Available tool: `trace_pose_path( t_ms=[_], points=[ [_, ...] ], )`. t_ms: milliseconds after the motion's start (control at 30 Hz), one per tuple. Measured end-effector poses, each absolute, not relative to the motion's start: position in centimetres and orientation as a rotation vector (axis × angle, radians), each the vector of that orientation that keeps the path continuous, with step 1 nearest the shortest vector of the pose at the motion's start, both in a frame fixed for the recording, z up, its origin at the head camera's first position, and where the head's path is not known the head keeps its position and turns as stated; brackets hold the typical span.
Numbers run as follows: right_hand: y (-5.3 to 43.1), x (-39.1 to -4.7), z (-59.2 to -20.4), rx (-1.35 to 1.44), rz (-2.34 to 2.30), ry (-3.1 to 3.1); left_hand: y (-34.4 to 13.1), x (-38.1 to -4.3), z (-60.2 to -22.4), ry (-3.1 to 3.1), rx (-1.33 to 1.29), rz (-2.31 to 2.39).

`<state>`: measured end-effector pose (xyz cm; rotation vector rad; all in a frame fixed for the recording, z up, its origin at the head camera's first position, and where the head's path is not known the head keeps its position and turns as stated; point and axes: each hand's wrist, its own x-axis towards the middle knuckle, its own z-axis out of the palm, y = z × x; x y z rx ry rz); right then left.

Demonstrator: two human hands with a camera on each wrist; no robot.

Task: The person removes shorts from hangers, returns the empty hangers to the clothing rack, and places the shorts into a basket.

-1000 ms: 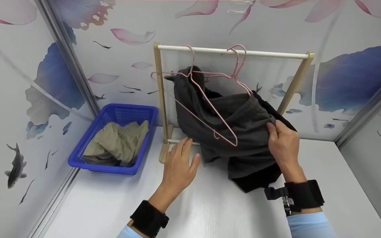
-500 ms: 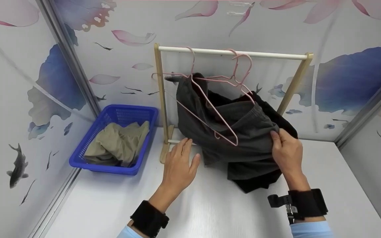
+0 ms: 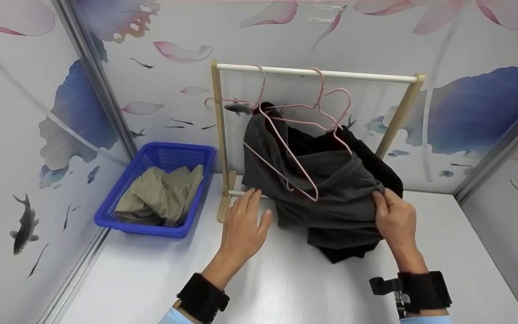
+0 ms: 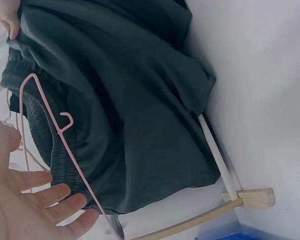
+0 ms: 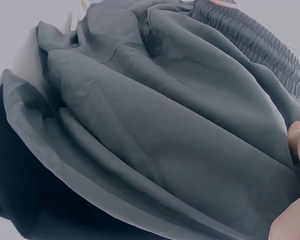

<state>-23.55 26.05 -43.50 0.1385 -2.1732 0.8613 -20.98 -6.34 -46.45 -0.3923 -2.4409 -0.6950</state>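
In head view only, beige cloth; left hand spread, right hand pinching garment

The right grip, only partly in sight, pinches a fold of a dark grey garment, one fingertip lying against the cloth. Broad, loose folds run away from the grip across the garment, and a curved seam shows among them. Beyond the fold, near the grip, the waistband is gathered into close ribs. Black cloth shows under the grey garment's lower edge, touching it. A small bit of something pink peeks out just beside the waistband, too little to identify. The background is pale.
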Motion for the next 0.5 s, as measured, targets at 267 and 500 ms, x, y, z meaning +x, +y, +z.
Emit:
trace_pose_path(
  t_ms=[267,500],
  points=[
    [26.5,-22.7,-44.5,0.168,0.864,-2.179,-6.4,-20.9,-46.8,-2.444,-0.386,-0.714],
    [26.6,-22.2,-45.1,0.173,0.862,-2.192,-6.5,-20.9,-46.8,-2.431,-0.387,-0.713]
  ],
)
